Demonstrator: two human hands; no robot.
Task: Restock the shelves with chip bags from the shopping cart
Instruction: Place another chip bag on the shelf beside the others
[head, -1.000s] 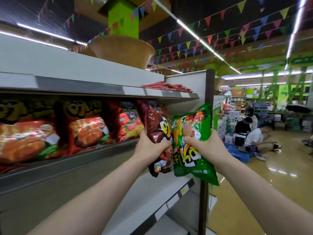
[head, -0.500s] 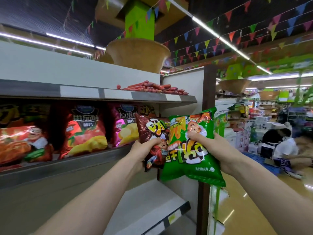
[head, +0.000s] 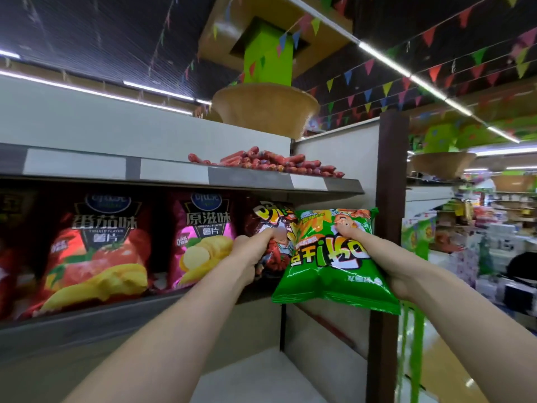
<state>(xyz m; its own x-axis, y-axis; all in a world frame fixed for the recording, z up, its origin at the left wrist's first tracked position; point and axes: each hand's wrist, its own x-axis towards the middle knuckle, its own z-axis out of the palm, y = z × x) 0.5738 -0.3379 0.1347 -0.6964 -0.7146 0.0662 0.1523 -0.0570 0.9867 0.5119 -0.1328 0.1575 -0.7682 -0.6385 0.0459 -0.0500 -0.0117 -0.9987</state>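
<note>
My left hand [head: 250,251] grips a dark red chip bag [head: 270,225] at the right end of the middle shelf [head: 116,311], just under the shelf above. My right hand [head: 386,257] grips a green chip bag [head: 334,271] right beside it, overlapping the red bag's right side and hanging partly past the shelf's front edge. On the same shelf stand a pink chip bag [head: 200,239] and a red tomato chip bag [head: 98,251], upright and facing out. The shopping cart is out of sight.
The shelf above [head: 232,177] carries a pile of red sausages [head: 267,161]. A dark end post [head: 389,228] closes the shelf on the right. A lower white shelf [head: 261,379] lies below. A store aisle with goods and a person [head: 523,271] lies at right.
Both bags have risen and moved in toward the shelf's right end. The view has tilted up and drawn closer; the pink and tomato bags now face me fully.
</note>
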